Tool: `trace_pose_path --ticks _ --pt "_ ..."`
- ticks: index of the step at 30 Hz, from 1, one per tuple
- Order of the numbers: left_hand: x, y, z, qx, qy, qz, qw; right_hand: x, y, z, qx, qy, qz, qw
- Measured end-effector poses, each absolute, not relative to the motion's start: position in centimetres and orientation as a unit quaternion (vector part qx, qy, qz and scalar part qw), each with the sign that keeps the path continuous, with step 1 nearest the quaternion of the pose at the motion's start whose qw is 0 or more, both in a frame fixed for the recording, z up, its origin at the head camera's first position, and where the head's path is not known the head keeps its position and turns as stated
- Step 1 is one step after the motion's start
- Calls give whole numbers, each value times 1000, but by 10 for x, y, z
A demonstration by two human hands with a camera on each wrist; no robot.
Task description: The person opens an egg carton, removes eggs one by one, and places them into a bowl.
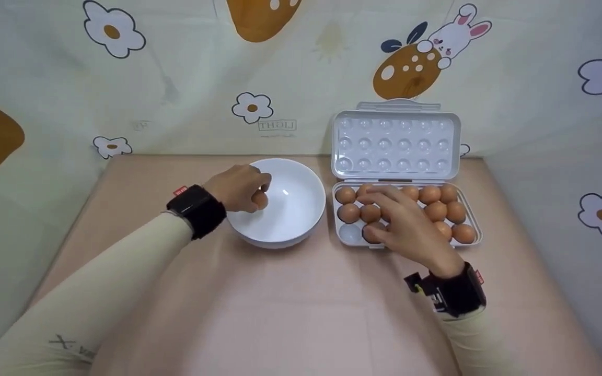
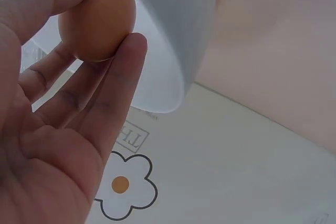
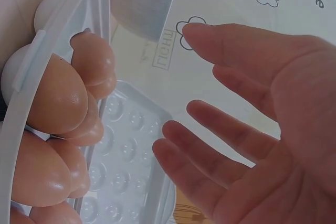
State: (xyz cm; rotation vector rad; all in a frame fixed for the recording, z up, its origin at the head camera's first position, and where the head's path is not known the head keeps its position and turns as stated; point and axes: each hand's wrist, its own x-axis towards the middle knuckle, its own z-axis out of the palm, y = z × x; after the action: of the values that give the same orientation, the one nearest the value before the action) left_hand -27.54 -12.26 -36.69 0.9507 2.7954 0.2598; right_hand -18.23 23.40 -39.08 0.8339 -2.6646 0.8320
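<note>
My left hand [image 1: 238, 189] pinches a brown egg [image 2: 97, 18] between thumb and fingertips, over the left side of a white bowl [image 1: 293, 216]. In the left wrist view the bowl's wall stands just beyond the egg. My right hand [image 1: 408, 227] hovers above an egg carton [image 1: 338, 241] with its fingers spread and nothing between them. Brown eggs [image 1: 463, 233] fill most of the carton's hollows, and the front left hollow [image 1: 350, 233] holds none. In the right wrist view the fingers [image 3: 226, 129] are apart from the eggs. The hand hides some eggs in the head view.
The carton's lid [image 1: 396, 146] stands raised at the back, leaning near the patterned backdrop cloth [image 1: 186, 78]. Bowl and carton stand side by side on a pinkish table [image 1: 301, 308], with a narrow gap between them.
</note>
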Motion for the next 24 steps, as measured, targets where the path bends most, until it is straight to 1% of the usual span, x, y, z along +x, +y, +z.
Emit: trace_pose_path --ticks 5,10,15,24 --pt "-274 -126 -370 326 938 62 97 -183 233 -391 282 -907 293 106" --pt "-275 -130 -379 317 940 52 119 -185 233 -390 282 -910 288 100" --pt "-278 -132 -385 314 940 59 118 -185 234 -389 286 -910 283 102" --pt "-274 -129 -387 304 943 55 123 -186 238 -393 284 -921 256 80"
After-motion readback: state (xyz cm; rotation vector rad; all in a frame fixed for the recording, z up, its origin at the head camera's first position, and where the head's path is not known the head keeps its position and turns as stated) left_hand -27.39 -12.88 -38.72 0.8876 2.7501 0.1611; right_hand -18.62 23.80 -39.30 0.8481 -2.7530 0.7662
